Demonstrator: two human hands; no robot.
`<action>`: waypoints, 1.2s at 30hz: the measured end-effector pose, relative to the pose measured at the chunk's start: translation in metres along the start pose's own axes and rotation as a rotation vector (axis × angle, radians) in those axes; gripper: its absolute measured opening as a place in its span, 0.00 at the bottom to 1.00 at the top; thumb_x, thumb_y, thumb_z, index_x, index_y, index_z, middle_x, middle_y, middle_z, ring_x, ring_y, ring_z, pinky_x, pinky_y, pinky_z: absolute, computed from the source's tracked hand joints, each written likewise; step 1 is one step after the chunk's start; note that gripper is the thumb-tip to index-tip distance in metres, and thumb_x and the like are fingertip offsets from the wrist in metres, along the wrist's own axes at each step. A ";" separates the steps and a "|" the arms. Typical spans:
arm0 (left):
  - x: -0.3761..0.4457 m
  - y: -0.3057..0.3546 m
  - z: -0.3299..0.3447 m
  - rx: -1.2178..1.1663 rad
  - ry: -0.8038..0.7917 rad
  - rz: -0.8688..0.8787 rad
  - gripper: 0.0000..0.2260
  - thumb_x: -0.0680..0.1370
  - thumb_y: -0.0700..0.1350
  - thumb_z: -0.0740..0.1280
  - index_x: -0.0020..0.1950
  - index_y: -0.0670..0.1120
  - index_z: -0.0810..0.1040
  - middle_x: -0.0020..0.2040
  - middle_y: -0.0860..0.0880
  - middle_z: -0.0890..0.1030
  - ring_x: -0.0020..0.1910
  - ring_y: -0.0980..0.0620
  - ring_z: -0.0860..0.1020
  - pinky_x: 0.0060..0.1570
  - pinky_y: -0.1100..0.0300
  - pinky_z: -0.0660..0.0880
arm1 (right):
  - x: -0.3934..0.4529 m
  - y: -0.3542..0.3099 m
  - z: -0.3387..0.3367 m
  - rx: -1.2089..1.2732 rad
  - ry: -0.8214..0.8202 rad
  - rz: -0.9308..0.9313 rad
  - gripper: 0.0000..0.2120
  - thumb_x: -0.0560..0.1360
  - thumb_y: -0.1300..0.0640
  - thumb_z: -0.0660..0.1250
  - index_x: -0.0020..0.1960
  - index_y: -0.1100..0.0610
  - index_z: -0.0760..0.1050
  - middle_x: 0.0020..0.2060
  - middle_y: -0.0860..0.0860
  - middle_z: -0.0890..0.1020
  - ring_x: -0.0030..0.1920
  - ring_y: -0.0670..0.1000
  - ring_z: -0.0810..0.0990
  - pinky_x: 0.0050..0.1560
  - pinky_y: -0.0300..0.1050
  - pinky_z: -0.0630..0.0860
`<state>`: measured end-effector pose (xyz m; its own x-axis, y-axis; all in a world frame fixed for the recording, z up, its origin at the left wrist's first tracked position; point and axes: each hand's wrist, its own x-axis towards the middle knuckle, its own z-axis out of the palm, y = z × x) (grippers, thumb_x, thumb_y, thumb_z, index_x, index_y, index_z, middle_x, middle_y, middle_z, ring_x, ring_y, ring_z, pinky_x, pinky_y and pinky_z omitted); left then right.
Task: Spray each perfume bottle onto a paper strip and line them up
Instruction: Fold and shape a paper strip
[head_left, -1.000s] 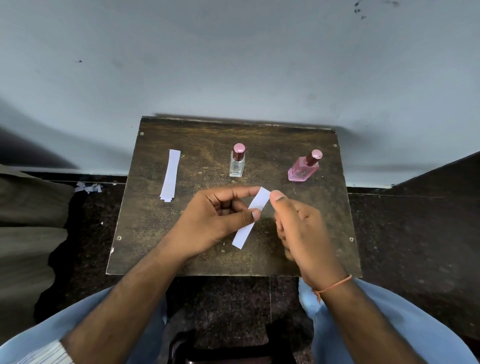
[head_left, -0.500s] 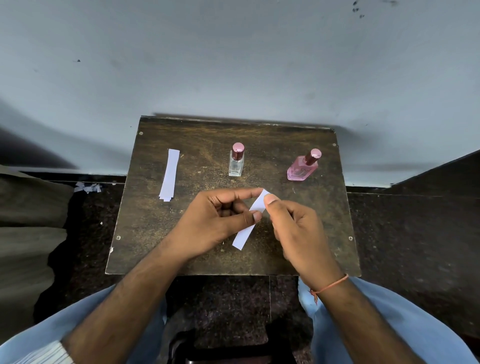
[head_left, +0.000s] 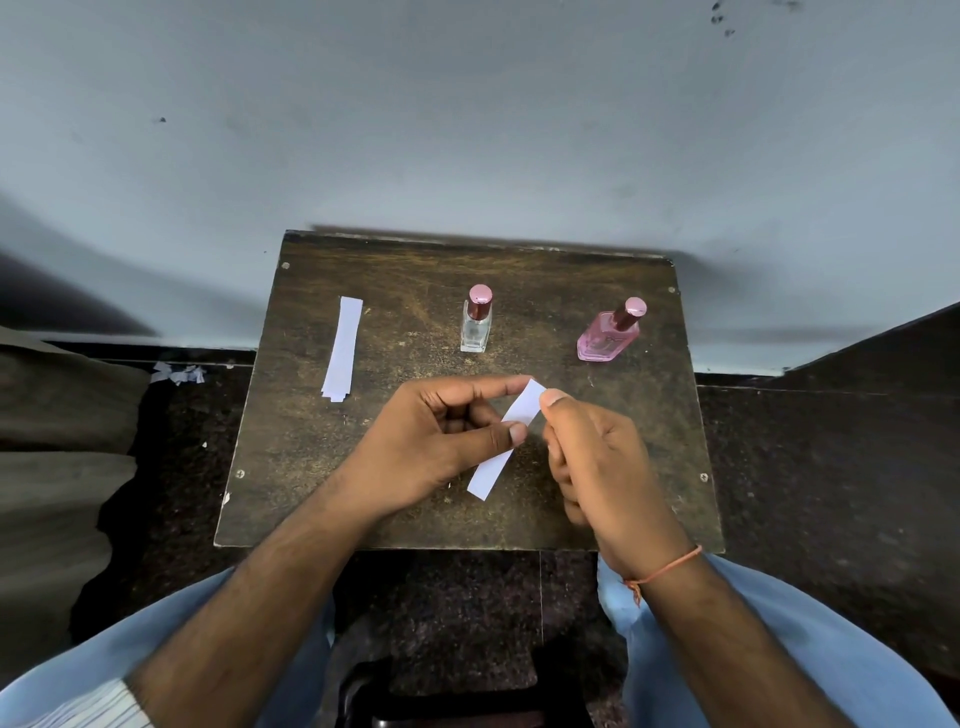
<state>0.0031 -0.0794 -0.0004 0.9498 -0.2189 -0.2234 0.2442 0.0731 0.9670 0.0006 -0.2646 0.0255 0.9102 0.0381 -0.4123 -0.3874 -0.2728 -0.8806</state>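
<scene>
A white paper strip (head_left: 497, 464) hangs slantwise over the middle of the small dark wooden table (head_left: 291, 457). My left hand (head_left: 441, 441) pinches it between thumb and forefinger. My right hand (head_left: 597, 457) pinches the strip's upper end with its thumb on top. Beyond the hands a clear perfume bottle (head_left: 476, 323) with a pink cap stands upright at the table's middle back. A pink perfume bottle (head_left: 608, 335) with a pink cap stands at the back right. A small stack of white paper strips (head_left: 343, 347) lies at the back left.
The table's far edge sits against a pale blue wall (head_left: 467, 130). Dark speckled floor (head_left: 805, 467) surrounds the table. Torn paper scraps (head_left: 177, 373) lie on the floor to the left. My knees in light blue cloth are below the table's near edge.
My right hand has closed in on the strip's upper end and now pinches it. The left hand keeps its hold, and the strip has barely moved.
</scene>
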 end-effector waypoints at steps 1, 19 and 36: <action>0.000 0.000 0.000 -0.003 -0.002 0.002 0.19 0.76 0.35 0.77 0.66 0.45 0.85 0.38 0.50 0.82 0.35 0.58 0.76 0.38 0.67 0.74 | -0.001 0.000 0.000 -0.008 -0.010 -0.005 0.32 0.71 0.29 0.62 0.32 0.59 0.66 0.26 0.46 0.62 0.25 0.45 0.59 0.31 0.43 0.56; 0.000 0.002 -0.001 -0.049 0.012 -0.019 0.19 0.72 0.43 0.79 0.63 0.52 0.87 0.41 0.46 0.82 0.42 0.48 0.75 0.45 0.61 0.75 | -0.004 -0.008 -0.012 0.627 -0.456 0.437 0.30 0.77 0.25 0.54 0.35 0.51 0.64 0.27 0.47 0.54 0.26 0.46 0.48 0.27 0.35 0.46; -0.001 0.002 -0.001 -0.031 -0.027 -0.016 0.21 0.73 0.42 0.78 0.66 0.47 0.86 0.40 0.49 0.83 0.40 0.53 0.78 0.42 0.67 0.77 | -0.003 -0.004 0.004 -0.034 -0.044 0.000 0.31 0.71 0.32 0.62 0.33 0.61 0.62 0.25 0.45 0.61 0.25 0.46 0.58 0.32 0.43 0.55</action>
<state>0.0027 -0.0782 0.0017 0.9403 -0.2460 -0.2353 0.2659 0.0992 0.9589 -0.0016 -0.2601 0.0295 0.9026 0.0805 -0.4229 -0.3815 -0.3056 -0.8724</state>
